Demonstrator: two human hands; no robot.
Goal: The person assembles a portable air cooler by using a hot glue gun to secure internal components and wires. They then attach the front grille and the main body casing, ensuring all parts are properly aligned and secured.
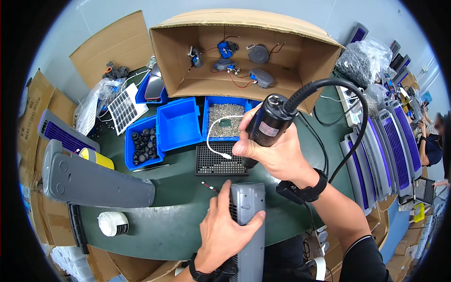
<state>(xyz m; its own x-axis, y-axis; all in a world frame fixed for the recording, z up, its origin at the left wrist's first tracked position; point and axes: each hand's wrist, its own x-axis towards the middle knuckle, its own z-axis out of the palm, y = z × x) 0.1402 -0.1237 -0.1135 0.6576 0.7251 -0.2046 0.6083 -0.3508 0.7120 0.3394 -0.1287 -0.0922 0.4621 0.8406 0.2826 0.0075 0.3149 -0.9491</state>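
My right hand grips a black electric screwdriver, held upright with its tip down over the far end of a long grey plastic housing. A thick black cable loops from the tool's top to the right. My left hand clamps the grey housing from its left side, thumb across the top, holding it at the table's near edge. Just beyond the tool tip lies a black perforated screw tray with a white cable draped on it.
Blue bins hold screws and black parts; one blue bin looks empty. An open cardboard box stands behind. A grey housing, tape roll and small solar panel lie left. Stacked purple-grey units fill the right, where another person sits.
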